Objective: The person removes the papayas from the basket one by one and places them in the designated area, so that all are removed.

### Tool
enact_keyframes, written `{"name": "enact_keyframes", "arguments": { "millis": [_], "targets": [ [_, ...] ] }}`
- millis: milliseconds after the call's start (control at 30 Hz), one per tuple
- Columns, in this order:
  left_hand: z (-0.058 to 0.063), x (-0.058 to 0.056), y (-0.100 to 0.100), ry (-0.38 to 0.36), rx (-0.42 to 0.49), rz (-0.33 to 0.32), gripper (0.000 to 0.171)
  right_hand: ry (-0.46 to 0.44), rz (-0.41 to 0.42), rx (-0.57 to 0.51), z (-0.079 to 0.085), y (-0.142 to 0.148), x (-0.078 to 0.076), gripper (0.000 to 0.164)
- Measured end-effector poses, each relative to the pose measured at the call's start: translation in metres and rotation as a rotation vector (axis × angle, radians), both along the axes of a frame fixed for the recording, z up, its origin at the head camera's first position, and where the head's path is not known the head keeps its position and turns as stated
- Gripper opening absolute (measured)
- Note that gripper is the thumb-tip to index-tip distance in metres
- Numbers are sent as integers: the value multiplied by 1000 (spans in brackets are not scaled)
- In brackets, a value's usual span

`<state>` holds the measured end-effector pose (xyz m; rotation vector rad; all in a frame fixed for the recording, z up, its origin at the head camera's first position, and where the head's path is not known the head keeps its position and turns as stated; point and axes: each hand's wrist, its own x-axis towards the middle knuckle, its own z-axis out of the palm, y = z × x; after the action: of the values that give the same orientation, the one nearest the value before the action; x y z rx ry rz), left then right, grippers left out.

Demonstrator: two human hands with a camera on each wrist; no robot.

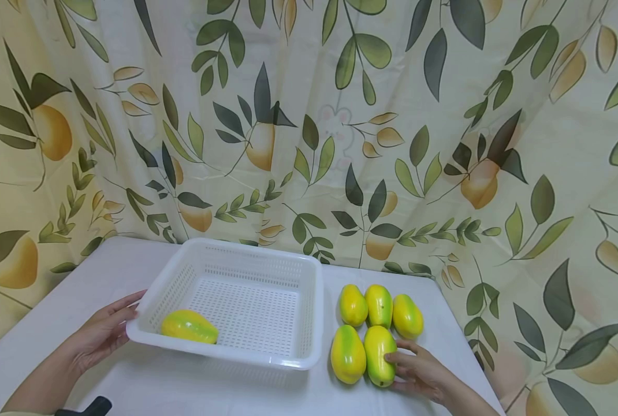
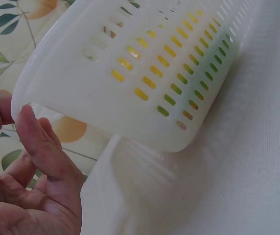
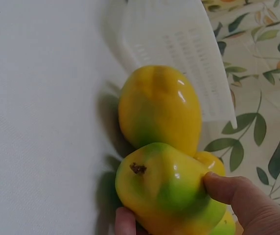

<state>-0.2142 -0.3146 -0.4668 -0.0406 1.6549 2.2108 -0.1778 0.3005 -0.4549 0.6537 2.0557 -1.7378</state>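
Observation:
A white plastic basket [image 1: 316, 312] with slotted walls stands on the left of the table, and one yellow-green papaya [image 1: 189, 326] lies inside at its front left. At the basket's left corner my left hand [image 1: 103, 329] pinches the rim between thumb and fingers; the left wrist view shows the rim [image 2: 20, 95] there. To the right of the basket, my right hand [image 1: 418, 370] grips a papaya [image 1: 380, 355] from its right side. In the right wrist view the thumb presses one side of this papaya [image 3: 169, 188], and its brown stem end faces the camera.
Another papaya [image 1: 348, 354] lies just left of the gripped one. Behind them sit three more, a left one [image 1: 353, 305], a middle one [image 1: 379, 306] and a right one [image 1: 408, 316]. A leaf-and-fruit patterned curtain [image 1: 309, 144] hangs behind the white-covered table [image 1: 215, 393].

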Motion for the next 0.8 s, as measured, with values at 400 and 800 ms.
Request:
{"name": "enact_keyframes", "arguments": {
  "millis": [400,800],
  "targets": [
    [0,3,-1,-22,-7,22,39,-6,8,10,-1,2,3,79],
    [5,1,1,-14,-68,14,36,11,103,154,29,12,7,73]
  ]
}}
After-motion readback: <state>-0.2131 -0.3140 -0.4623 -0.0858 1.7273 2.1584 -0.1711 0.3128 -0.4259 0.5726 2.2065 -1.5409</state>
